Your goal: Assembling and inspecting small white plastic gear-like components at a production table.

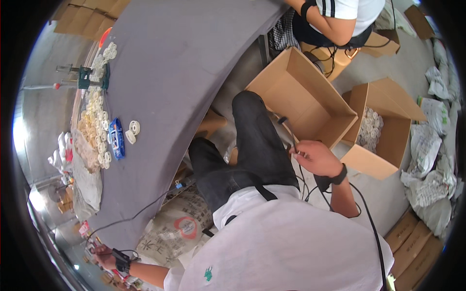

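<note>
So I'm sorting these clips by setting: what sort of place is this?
Probably a small assembly or packing workshop: a grey-covered worktable lined with small white plastic rings, open cardboard boxes on the floor, one holding more rings.

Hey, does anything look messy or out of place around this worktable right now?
Yes. White crumpled bags lie strewn over the floor at right. The empty cardboard box sits tipped on its side. White rings lie in a loose heap along the table's far edge.

We see a grey-covered counter (184, 68) over a pale concrete floor (383, 194), open cardboard boxes (310, 102) standing off its right edge.
</note>
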The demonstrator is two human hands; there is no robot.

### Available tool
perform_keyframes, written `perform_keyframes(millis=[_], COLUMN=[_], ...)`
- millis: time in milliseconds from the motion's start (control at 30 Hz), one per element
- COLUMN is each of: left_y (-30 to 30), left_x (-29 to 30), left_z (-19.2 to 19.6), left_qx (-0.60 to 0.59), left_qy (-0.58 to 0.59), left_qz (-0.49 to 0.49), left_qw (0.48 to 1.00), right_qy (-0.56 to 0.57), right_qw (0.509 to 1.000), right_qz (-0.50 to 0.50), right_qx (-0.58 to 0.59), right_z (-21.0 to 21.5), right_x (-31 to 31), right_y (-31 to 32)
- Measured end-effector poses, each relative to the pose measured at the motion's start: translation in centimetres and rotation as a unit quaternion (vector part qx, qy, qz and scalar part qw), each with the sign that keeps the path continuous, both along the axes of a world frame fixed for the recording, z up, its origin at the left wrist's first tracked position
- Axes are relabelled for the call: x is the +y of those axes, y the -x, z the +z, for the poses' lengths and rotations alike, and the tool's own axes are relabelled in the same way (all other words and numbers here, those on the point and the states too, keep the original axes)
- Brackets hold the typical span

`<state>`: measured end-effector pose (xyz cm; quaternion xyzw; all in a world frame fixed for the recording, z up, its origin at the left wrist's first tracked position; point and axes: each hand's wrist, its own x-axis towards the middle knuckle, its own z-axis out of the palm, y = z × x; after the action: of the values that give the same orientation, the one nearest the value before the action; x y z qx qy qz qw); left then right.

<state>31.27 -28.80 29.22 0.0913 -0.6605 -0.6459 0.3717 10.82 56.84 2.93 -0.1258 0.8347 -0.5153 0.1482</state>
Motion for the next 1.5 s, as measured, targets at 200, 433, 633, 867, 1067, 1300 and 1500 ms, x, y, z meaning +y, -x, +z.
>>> perform_keyframes(millis=[200, 433, 633, 867, 1067, 1300, 1500], left_y=[5.0, 21.0, 36.1, 43.8, 48.3, 51.2, 52.2], left_x=[13.7, 17.5, 34.4, 40.5, 43.8, 44.6, 47.3], left_z=[-2.2, 4.2, -0.5, -8.1, -11.5, -17.6, -20.3], left_qx=[-0.444, -0.223, -0.238, -0.215, -0.155, -0.166, -0.122], left_qy=[0.291, 0.485, 0.6, 0.554, 0.565, 0.548, 0.531], left_qz=[0.099, 0.185, -0.002, -0.103, -0.171, -0.197, -0.235], left_qw=[0.842, 0.825, 0.764, 0.797, 0.792, 0.796, 0.805], right_qy=[-0.288, -0.164, 0.079, 0.175, 0.095, 0.068, 0.036], right_qw=[0.95, 0.894, 0.927, 0.91, 0.916, 0.924, 0.929], right_qz=[-0.111, -0.367, -0.312, -0.354, -0.36, -0.337, -0.334], right_qx=[0.049, 0.197, 0.192, 0.125, 0.148, 0.167, 0.157], right_z=[0.7, -3.4, -1.6, -2.0, -0.9, 0.2, -0.1], right_x=[-1.3, 1.9, -5.4, -4.5, -3.2, -3.1, -3.9], right_y=[5.5, 15.0, 13.6, 14.7, 15.6, 15.5, 12.6])
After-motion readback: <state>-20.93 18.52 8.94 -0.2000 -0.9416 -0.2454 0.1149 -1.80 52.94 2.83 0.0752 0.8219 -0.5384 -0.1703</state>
